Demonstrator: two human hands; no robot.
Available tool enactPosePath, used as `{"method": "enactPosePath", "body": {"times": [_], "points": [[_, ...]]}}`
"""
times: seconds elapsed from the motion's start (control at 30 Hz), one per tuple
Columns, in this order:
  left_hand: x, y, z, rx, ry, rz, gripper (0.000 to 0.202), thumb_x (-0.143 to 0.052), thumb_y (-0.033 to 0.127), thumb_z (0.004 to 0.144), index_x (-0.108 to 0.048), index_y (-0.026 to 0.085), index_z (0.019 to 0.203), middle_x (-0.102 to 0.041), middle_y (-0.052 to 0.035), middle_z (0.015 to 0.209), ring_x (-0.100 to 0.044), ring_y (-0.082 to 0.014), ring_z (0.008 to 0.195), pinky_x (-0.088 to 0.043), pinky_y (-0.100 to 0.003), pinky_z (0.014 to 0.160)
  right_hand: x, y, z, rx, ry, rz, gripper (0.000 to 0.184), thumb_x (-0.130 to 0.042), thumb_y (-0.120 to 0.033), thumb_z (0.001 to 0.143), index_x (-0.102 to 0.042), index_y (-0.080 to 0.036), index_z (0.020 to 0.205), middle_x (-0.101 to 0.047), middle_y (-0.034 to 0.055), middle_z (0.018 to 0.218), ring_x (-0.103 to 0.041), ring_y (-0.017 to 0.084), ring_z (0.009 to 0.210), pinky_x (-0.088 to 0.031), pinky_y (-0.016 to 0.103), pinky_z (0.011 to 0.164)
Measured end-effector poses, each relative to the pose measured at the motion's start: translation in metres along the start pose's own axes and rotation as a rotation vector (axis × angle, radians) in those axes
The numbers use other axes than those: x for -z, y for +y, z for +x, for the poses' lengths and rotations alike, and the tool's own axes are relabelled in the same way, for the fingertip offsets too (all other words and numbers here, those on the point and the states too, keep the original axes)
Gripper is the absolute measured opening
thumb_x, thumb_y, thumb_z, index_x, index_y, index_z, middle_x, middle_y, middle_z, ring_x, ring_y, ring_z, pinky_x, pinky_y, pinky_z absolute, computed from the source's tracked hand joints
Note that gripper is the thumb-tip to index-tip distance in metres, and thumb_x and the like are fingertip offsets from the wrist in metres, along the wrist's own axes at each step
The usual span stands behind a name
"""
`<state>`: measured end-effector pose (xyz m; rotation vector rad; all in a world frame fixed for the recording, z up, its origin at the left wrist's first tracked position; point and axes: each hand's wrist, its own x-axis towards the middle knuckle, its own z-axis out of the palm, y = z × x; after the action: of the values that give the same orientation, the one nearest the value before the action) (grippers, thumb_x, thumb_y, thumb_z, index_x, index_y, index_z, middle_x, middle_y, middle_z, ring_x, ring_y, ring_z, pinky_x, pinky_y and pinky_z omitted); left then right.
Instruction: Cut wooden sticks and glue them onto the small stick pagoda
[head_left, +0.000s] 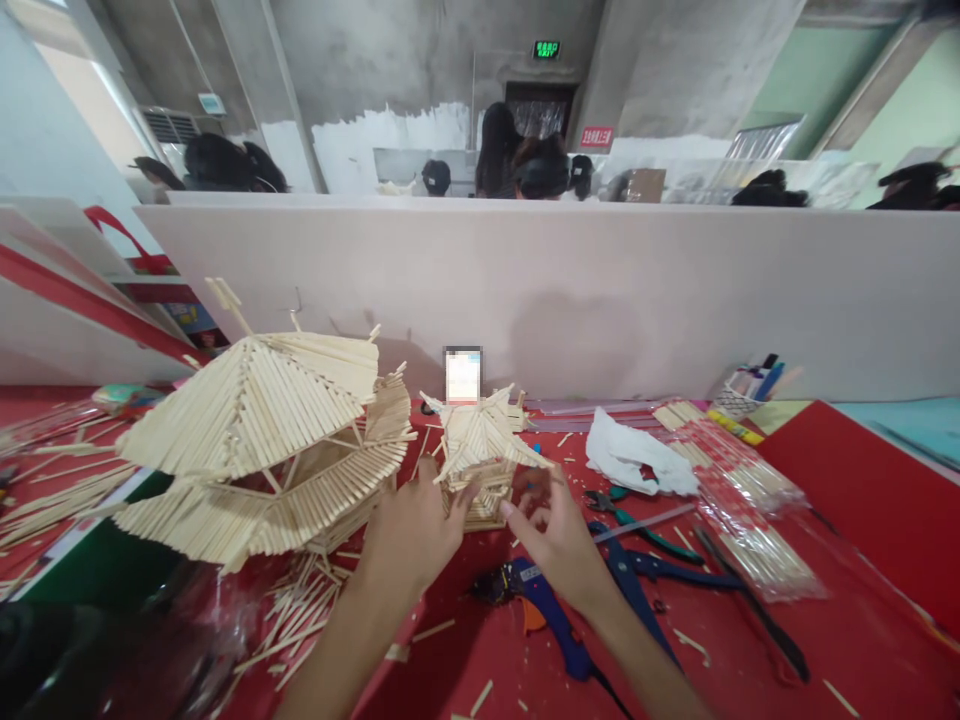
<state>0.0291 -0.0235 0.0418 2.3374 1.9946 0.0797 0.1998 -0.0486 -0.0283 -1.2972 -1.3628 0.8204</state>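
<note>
A small pavilion model (480,430) made of pale wooden sticks stands upright on the red table, its roof corners flaring outward. At its left side my left hand (412,530) is closed around the lower edge, the thumb lying against the front of the stick base. On the other side, my right hand (551,530) has its fingers apart, with the thumb tip at the base's right corner and a forefinger close to a roof tip. A blue glue gun (551,620) lies just below the right hand. Parts of the base are hidden by the fingers.
A larger two-tiered stick pavilion (255,430) stands at left, with loose sticks (300,610) around it. To the right lie pliers (660,540), white tissue (637,455), bagged sticks (757,520) and a pen basket (742,390). A white partition (675,280) runs behind; people sit beyond.
</note>
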Motion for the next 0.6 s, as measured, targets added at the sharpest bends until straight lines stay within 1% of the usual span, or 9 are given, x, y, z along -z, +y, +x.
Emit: {"method": "enactPosePath", "body": {"times": [0.1,0.17,0.27,0.37,0.47,0.53,0.6], "points": [[-0.001,0.002,0.000,-0.005,0.023,0.044,0.056,-0.032,0.052,0.100,-0.056,0.005,0.116,-0.073,-0.0192,0.082,-0.073,-0.0356,0.085,-0.047,-0.043,0.086,-0.004,0.006,0.004,-0.019,-0.009,-0.057,0.030,-0.066,-0.037,0.084,-0.057,-0.017,0.103,-0.067,0.0078,0.094,-0.061,0.017,0.065,-0.051,0.028,0.054],[-0.002,0.002,0.000,-0.009,0.028,0.055,0.057,-0.032,0.052,0.100,-0.057,0.004,0.117,-0.073,-0.0184,0.080,-0.073,-0.0349,0.085,-0.047,-0.043,0.087,-0.005,0.009,0.006,-0.017,0.002,-0.061,0.031,-0.066,-0.037,0.084,-0.059,-0.016,0.105,-0.068,0.0094,0.097,-0.063,0.018,0.068,-0.052,0.030,0.056],[-0.003,0.003,-0.001,-0.011,0.030,0.063,0.058,-0.031,0.052,0.100,-0.057,0.004,0.119,-0.072,-0.0179,0.080,-0.073,-0.0341,0.083,-0.047,-0.042,0.086,-0.005,0.011,0.009,-0.007,0.001,-0.045,0.031,-0.066,-0.038,0.084,-0.061,-0.016,0.105,-0.069,0.0084,0.094,-0.062,0.018,0.068,-0.052,0.030,0.056],[-0.003,0.003,-0.001,-0.016,0.041,0.067,0.058,-0.031,0.051,0.100,-0.059,0.004,0.118,-0.072,-0.0196,0.088,-0.073,-0.0341,0.084,-0.048,-0.042,0.084,-0.005,0.012,0.010,-0.002,-0.002,-0.041,0.029,-0.066,-0.038,0.084,-0.061,-0.017,0.102,-0.068,0.0065,0.090,-0.061,0.017,0.064,-0.050,0.028,0.053],[-0.002,0.004,0.000,-0.027,0.041,0.058,0.057,-0.031,0.050,0.100,-0.061,0.005,0.116,-0.072,-0.0211,0.095,-0.072,-0.0340,0.085,-0.048,-0.042,0.085,-0.004,0.010,0.011,-0.031,-0.007,-0.042,0.032,-0.067,-0.039,0.081,-0.062,-0.016,0.103,-0.067,0.0046,0.085,-0.057,0.015,0.058,-0.048,0.026,0.049],[-0.001,0.004,0.000,-0.028,0.035,0.050,0.055,-0.032,0.049,0.100,-0.061,0.005,0.116,-0.072,-0.0207,0.093,-0.072,-0.0339,0.085,-0.047,-0.042,0.087,-0.004,0.008,0.012,-0.057,-0.020,-0.016,0.035,-0.067,-0.039,0.080,-0.062,-0.015,0.105,-0.068,0.0055,0.087,-0.057,0.014,0.057,-0.048,0.026,0.049],[0.000,0.004,-0.001,-0.026,0.025,0.049,0.054,-0.034,0.049,0.100,-0.062,0.005,0.114,-0.072,-0.0205,0.091,-0.072,-0.0341,0.086,-0.047,-0.043,0.088,-0.005,0.006,0.013,-0.070,-0.033,0.025,0.037,-0.067,-0.040,0.080,-0.062,-0.015,0.107,-0.070,0.0079,0.094,-0.060,0.015,0.060,-0.050,0.027,0.052]]}}
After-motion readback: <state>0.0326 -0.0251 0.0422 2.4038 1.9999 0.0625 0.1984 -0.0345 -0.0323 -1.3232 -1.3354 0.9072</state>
